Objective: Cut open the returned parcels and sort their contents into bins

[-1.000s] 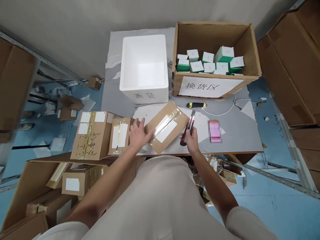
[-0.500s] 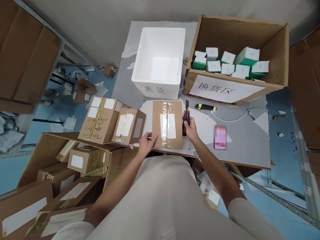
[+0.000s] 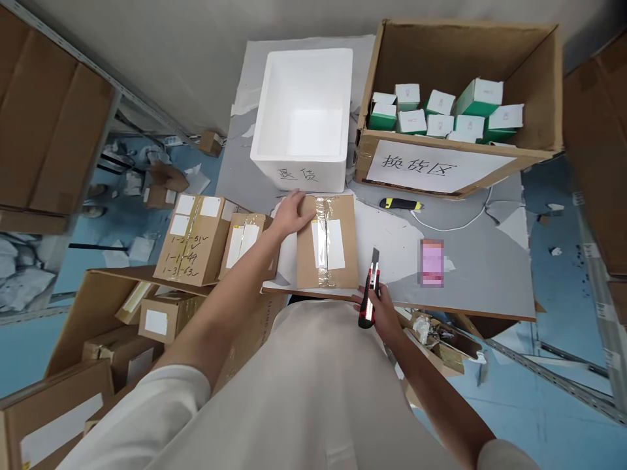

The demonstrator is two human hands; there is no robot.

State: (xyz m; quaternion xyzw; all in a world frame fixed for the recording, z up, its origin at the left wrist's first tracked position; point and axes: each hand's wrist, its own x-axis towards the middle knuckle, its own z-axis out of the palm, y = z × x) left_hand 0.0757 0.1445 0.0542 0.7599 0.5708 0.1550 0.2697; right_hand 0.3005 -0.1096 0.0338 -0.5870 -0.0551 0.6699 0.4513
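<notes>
Left hand (image 3: pixel 292 213), spread on far-left corner of flat brown cardboard carton (image 3: pixel 328 241), could be cut if slim red-black knife (image 3: pixel 371 284) gripped by right hand (image 3: pixel 385 309) slips.

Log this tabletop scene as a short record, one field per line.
Left hand: at the far left corner of the taped carton
Right hand: holds the red-and-black cutter, blade out
Taped carton: lying on the table, white label up
Foam box: beyond the taped carton
Large box: right of the foam box, containing green-and-white boxes
</notes>
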